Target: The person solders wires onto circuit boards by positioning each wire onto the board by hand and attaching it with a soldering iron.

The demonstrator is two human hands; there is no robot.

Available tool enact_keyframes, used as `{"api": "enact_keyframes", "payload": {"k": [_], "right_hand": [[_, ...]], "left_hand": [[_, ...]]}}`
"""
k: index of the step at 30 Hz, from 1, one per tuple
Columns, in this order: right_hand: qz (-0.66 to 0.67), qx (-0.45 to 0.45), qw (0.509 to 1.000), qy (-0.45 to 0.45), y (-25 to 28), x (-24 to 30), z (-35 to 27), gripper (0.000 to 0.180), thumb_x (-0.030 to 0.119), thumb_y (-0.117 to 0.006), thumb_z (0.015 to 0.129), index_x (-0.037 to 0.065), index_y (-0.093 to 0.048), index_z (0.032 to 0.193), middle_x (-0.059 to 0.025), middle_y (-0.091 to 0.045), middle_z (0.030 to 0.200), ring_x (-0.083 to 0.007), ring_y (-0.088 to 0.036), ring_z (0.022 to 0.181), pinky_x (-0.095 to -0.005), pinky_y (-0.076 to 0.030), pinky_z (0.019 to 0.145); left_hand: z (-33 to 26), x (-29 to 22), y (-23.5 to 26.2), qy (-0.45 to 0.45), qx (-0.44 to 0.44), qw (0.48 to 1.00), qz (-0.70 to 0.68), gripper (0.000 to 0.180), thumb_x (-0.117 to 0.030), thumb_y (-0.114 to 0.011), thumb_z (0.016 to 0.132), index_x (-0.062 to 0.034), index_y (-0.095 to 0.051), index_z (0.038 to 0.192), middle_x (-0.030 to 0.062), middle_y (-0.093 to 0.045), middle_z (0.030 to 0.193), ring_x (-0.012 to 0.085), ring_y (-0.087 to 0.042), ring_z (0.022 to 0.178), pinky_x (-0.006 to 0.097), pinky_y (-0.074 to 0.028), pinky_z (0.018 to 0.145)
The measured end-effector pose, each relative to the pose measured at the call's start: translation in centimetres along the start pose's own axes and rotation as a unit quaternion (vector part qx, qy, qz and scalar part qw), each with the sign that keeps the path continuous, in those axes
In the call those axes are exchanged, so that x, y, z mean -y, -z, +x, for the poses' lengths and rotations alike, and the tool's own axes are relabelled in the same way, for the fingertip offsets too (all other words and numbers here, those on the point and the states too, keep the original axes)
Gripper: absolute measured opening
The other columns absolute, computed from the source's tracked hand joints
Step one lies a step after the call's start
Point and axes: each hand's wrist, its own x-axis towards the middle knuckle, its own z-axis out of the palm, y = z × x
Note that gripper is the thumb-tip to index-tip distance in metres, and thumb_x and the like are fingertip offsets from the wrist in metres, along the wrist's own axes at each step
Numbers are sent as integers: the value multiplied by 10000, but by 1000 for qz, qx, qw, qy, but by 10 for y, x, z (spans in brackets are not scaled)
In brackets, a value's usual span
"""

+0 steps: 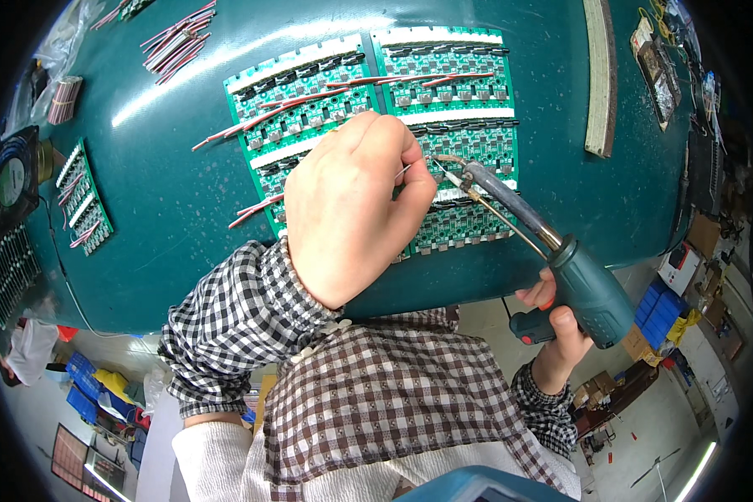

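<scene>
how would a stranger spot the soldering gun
On the dark green table, find the block of green circuit boards. At their lower right, the right hand grips the soldering gun. Its bulky teal pistol-shaped body and long dark barrel set it apart from the flat boards.

Blk fan [12,180], lt-brn bar [599,79]

head: left fisheye, worn on person's head | looks steeply down | close over left hand [351,197] and green table [176,159] | table far, checked apron [385,385] near | wide field, straight edges bent toward rim
</scene>
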Motion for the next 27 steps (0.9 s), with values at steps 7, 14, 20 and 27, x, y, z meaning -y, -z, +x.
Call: {"api": "enact_keyframes", "payload": {"k": [7,14,20,27], "right_hand": [[-2,5,1000,-2,0,0,0,475,248,-718,770,-108,-555,1039,-104,-568,761,-210,-579,718,-414,-524,770],[-5,4,1000,8,2,1,0,481,264,-718,764,-108,-559,1024,-97,-564,745,-212,-577,693,-417,-514,790],[-2,1,1000,3,1,0,0,472,255,-718,762,-108,-561,1020,-96,-564,739,-209,-577,691,-422,-509,800],[5,-9,1000,5,2,-2,-3,494,263,-722,762,-107,-560,1045,-109,-587,769,-231,-599,728,-416,-506,800]], "left_hand": [[0,-1,-1,1,-4,1000,2,118,-29,-664,702,-69,-569,760,24,-528,658,138,-518,553,270,-407,476],[-1,2,-2,-29,-23,999,10,116,-31,-663,702,-67,-571,762,25,-531,662,138,-519,552,267,-407,475],[0,-1,-1,-2,-6,1000,-3,114,-29,-663,700,-65,-571,756,25,-532,662,139,-513,544,267,-404,472],[0,-1,1,3,-3,1000,2,116,-29,-666,697,-66,-572,754,25,-531,657,138,-518,549,267,-407,477]]}}
